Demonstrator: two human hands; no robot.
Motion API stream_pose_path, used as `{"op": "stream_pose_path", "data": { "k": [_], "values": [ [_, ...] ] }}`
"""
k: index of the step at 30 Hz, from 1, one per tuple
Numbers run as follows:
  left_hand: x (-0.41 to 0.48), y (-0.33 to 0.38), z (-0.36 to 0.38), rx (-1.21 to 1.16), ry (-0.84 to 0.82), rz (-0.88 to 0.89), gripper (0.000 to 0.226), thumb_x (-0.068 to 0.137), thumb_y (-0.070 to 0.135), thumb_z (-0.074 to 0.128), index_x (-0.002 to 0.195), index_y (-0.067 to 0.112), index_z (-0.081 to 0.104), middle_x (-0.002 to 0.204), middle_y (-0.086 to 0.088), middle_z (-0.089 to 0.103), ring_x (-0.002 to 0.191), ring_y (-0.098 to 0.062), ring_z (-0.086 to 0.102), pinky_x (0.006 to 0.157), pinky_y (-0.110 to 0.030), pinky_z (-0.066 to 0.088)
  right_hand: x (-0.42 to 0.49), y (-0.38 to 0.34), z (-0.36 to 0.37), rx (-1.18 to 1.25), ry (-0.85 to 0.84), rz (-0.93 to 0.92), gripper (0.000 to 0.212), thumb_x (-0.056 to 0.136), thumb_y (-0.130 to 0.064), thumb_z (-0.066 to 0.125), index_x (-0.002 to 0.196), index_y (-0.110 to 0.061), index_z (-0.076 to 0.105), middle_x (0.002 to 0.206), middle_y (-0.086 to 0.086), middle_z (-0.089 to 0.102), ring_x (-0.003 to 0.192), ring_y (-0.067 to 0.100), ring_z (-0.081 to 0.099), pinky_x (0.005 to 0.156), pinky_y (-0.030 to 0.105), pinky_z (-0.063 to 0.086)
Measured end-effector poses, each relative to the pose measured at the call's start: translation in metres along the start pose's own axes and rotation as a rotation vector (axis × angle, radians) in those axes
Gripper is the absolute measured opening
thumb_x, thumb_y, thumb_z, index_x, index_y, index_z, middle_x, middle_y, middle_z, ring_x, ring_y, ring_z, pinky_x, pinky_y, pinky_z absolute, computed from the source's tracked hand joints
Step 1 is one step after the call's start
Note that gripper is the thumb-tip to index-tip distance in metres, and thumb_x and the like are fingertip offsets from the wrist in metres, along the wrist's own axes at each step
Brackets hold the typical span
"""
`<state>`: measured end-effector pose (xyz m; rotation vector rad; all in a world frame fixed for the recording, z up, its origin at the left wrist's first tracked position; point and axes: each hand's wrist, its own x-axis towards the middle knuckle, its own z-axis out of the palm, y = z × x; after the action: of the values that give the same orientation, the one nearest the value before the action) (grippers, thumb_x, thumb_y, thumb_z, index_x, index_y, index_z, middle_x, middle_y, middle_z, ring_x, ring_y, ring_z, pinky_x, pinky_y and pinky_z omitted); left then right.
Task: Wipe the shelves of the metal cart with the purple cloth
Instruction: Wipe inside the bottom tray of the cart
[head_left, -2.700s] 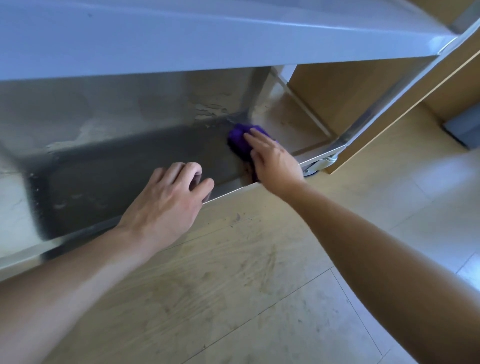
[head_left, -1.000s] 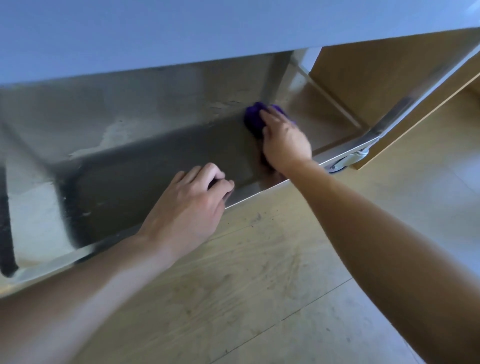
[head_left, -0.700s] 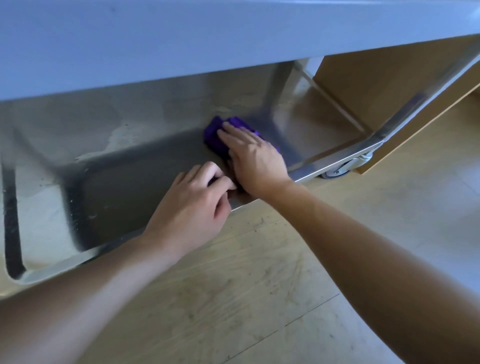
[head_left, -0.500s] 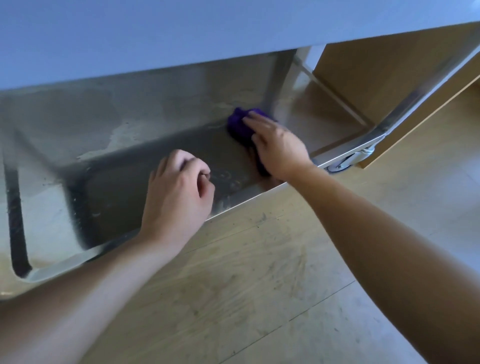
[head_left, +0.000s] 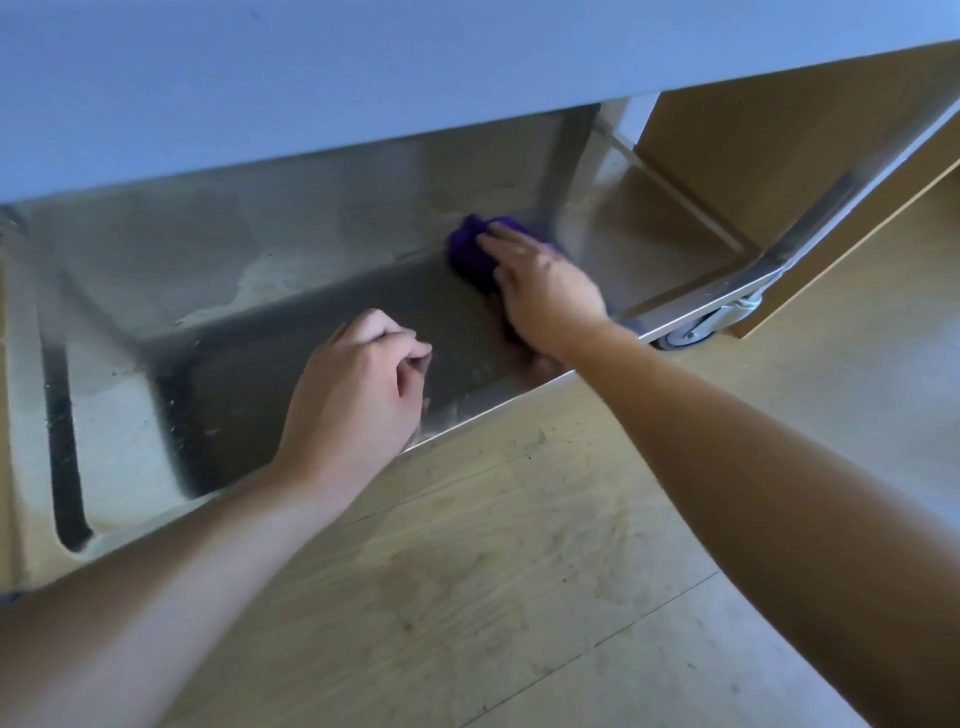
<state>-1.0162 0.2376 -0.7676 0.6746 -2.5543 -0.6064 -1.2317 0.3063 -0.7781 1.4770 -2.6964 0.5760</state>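
The purple cloth (head_left: 467, 254) lies bunched on the bottom shelf (head_left: 260, 332) of the metal cart, near the shelf's back right part. My right hand (head_left: 545, 291) presses down on it with fairly straight fingers and covers its near half. My left hand (head_left: 358, 384) hovers over the shelf just inside the front lip, with its fingers curled into a loose fist and nothing in it. The shelf surface shows pale smears and dusty specks to the left.
The cart's upper shelf (head_left: 363, 78) overhangs the whole top of the view, close above the hands. A caster wheel (head_left: 696, 327) sits under the right corner, below a slanting metal post (head_left: 841, 202). A wooden cabinet (head_left: 779, 156) stands behind. Wood-look floor (head_left: 519, 571) fills the foreground.
My right hand swept the cloth left toward the middle, then back right and farther in. My left hand let go of the front lip and curled up above the shelf.
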Motion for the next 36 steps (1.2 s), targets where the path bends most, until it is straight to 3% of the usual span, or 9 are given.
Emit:
{"op": "stream_pose_path", "data": {
  "k": [4,8,14,16,22,26,30,33,36],
  "values": [
    [-0.016,-0.028,-0.019,0.073,0.014,0.057,0.025,0.087,0.007,0.052,0.1,0.013,0.072,0.109,0.004,0.061,0.09,-0.016,0.059,0.081,-0.038,0.054,0.021,0.04,-0.015,-0.052,0.053,0.32,0.046,0.096,-0.017,0.04,0.142,-0.025,0.043,0.154,-0.002,0.035,0.138,0.025,0.036,0.111,0.035,0.032],
    [-0.02,-0.036,-0.013,0.129,0.064,0.04,0.019,0.086,0.003,0.054,0.092,0.009,0.071,0.104,0.002,0.06,0.089,-0.019,0.059,0.081,-0.041,0.053,0.04,0.024,-0.004,-0.121,0.072,0.396,0.049,0.091,-0.015,0.041,0.141,-0.019,0.042,0.154,-0.001,0.033,0.138,0.028,0.033,0.11,0.041,0.031],
    [-0.018,-0.037,-0.01,0.143,0.099,0.057,0.017,0.083,0.002,0.055,0.085,0.008,0.071,0.095,0.001,0.06,0.085,-0.021,0.058,0.077,-0.041,0.053,0.028,-0.057,0.036,-0.102,-0.045,-0.189,0.051,0.096,-0.019,0.04,0.147,-0.021,0.035,0.158,-0.002,0.026,0.144,0.017,0.027,0.116,0.032,0.024],
    [-0.019,-0.037,-0.01,0.138,0.101,0.065,0.018,0.085,0.003,0.054,0.086,0.007,0.071,0.096,0.0,0.06,0.084,-0.02,0.059,0.079,-0.04,0.053,0.026,-0.052,0.032,-0.022,-0.027,-0.229,0.048,0.098,-0.02,0.041,0.145,-0.023,0.04,0.155,-0.004,0.032,0.141,0.015,0.032,0.115,0.028,0.025],
    [-0.017,-0.038,-0.007,0.173,0.083,0.074,0.017,0.085,0.005,0.055,0.085,0.008,0.071,0.093,-0.001,0.059,0.082,-0.023,0.059,0.079,-0.04,0.051,0.046,0.034,-0.006,-0.091,0.04,0.229,0.045,0.097,-0.02,0.038,0.141,-0.026,0.044,0.152,-0.001,0.038,0.131,0.029,0.044,0.101,0.036,0.039],
    [-0.014,-0.034,-0.006,0.209,0.056,0.089,0.02,0.086,0.01,0.05,0.084,0.008,0.07,0.09,-0.002,0.058,0.077,-0.024,0.058,0.073,-0.041,0.05,0.058,0.013,0.001,-0.105,0.097,0.367,0.038,0.088,-0.015,0.04,0.123,-0.021,0.054,0.138,0.002,0.048,0.125,0.031,0.047,0.094,0.038,0.042],
    [-0.014,-0.036,-0.008,0.198,0.07,0.07,0.017,0.083,0.011,0.052,0.084,0.01,0.069,0.09,0.0,0.059,0.077,-0.021,0.059,0.071,-0.036,0.051,0.054,-0.054,0.03,0.038,0.053,0.005,0.041,0.093,-0.031,0.039,0.132,-0.029,0.053,0.146,-0.003,0.045,0.135,0.019,0.04,0.107,0.033,0.038],
    [-0.015,-0.036,-0.007,0.205,0.059,0.069,0.016,0.084,0.012,0.052,0.085,0.01,0.068,0.091,0.0,0.058,0.077,-0.021,0.059,0.072,-0.036,0.052,0.047,-0.075,0.041,0.056,-0.045,-0.309,0.045,0.096,-0.023,0.041,0.14,-0.03,0.047,0.151,-0.012,0.039,0.137,0.011,0.038,0.109,0.028,0.033],
    [-0.014,-0.035,-0.006,0.216,0.072,0.07,0.018,0.084,0.013,0.05,0.085,0.01,0.068,0.091,0.0,0.059,0.076,-0.022,0.06,0.071,-0.036,0.052,0.057,-0.048,0.03,0.023,-0.057,-0.231,0.045,0.098,-0.023,0.043,0.141,-0.034,0.045,0.152,-0.013,0.037,0.138,0.013,0.038,0.107,0.025,0.03]
  ]
}}
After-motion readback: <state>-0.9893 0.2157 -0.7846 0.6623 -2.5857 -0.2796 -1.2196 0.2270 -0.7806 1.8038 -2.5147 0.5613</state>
